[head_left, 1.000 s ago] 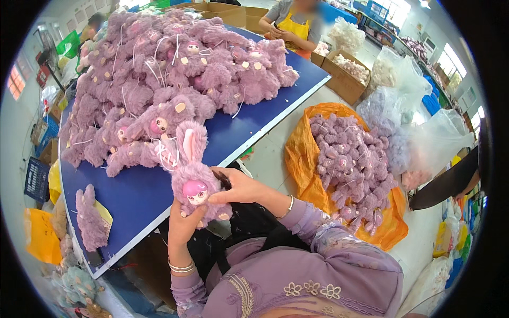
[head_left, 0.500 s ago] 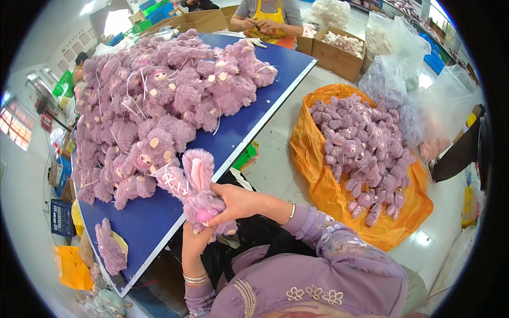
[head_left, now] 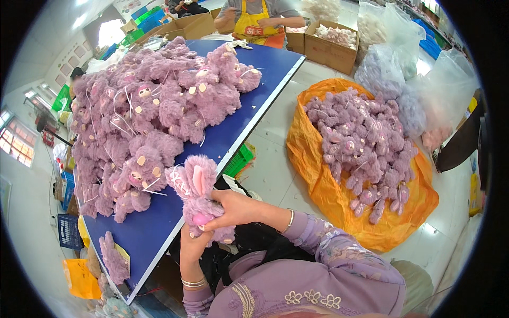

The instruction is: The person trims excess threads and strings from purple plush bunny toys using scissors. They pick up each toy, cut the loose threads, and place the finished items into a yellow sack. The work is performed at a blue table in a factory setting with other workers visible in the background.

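Note:
A fuzzy mauve plush toy (head_left: 199,185) with long ears, pink inner ear and white lacing is held upright over the table's near edge. My right hand (head_left: 230,208) closes round its side, the thumb by a shiny pink patch on the toy. Lower down, my left hand (head_left: 194,245) grips its underside; some of the fingers are hidden behind the plush. Beyond it, a big heap of similar mauve plush toys (head_left: 159,106) covers much of the blue table (head_left: 212,143). One single plush piece (head_left: 114,259) lies at the table's near left corner.
On the floor at right, an orange sack (head_left: 313,185) lies spread under a pile of mauve plush pieces (head_left: 366,148). Clear plastic bags (head_left: 379,71) and a cardboard box (head_left: 328,53) stand behind it. Across the table sits a person in a yellow apron (head_left: 254,24).
My view has shifted slightly. The toy stays in both hands, its laced ear now tilted in closer to the other. The person across the table has moved their hands apart.

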Action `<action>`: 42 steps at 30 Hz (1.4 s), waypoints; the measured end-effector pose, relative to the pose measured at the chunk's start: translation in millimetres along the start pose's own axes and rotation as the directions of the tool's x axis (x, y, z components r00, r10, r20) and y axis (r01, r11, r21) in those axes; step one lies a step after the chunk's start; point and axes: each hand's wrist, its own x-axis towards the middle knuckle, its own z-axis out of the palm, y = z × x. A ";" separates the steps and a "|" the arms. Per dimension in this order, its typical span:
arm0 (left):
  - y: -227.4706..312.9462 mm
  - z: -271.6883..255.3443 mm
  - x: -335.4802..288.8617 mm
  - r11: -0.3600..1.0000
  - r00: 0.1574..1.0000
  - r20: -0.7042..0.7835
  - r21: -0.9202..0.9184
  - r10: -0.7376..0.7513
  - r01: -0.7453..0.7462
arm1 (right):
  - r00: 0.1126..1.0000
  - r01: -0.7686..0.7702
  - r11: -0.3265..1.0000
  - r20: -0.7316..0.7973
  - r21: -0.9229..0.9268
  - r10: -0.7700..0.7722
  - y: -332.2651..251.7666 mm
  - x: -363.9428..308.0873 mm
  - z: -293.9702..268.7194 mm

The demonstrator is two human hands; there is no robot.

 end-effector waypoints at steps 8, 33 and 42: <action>-14.2 -3.4 1.6 1.000 0.999 -0.030 -0.017 0.015 -0.016 | 0.992 -0.072 0.997 0.098 -0.010 0.073 4.7 1.9 4.1; -18.7 -2.5 -4.6 0.998 0.999 -0.010 -0.047 0.036 -0.036 | 0.992 -0.083 0.989 0.106 0.123 0.070 -4.6 -0.9 6.2; -21.6 -9.8 -7.2 0.998 0.999 -0.015 -0.044 0.034 -0.034 | 0.996 -0.049 0.995 0.075 0.085 0.042 0.3 1.3 14.1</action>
